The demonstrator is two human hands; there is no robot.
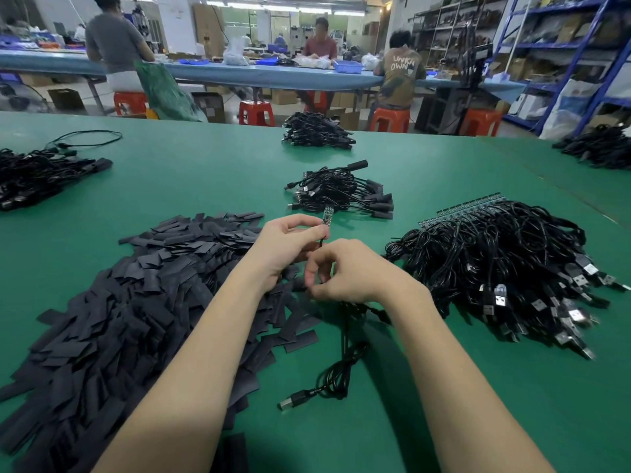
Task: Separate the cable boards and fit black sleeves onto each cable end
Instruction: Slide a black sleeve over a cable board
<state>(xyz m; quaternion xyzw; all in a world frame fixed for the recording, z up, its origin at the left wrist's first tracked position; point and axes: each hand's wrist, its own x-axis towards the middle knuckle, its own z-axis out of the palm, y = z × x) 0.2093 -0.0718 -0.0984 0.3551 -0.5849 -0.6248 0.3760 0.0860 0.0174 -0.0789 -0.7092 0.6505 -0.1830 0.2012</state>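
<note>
My left hand (pixel 290 242) pinches a small circuit board (pixel 327 216) at a cable's end, holding it upright above the table. That black cable (pixel 341 367) runs down past my right hand (pixel 348 271) and ends in a USB plug (pixel 290 401) lying near the front. The fingers of my right hand are curled and pinch a black sleeve (pixel 322 272) just below the board. A big heap of flat black sleeves (pixel 136 295) covers the table to the left. To the right lies a pile of cables (pixel 505 268) with their boards still joined in a strip (pixel 467 206).
A bundle of sleeved cables (pixel 341 194) lies just beyond my hands on the green table (pixel 444 404). More cable bundles sit at far centre (pixel 316 131), far left (pixel 37 175) and far right (pixel 601 146). Several people work at a blue bench behind.
</note>
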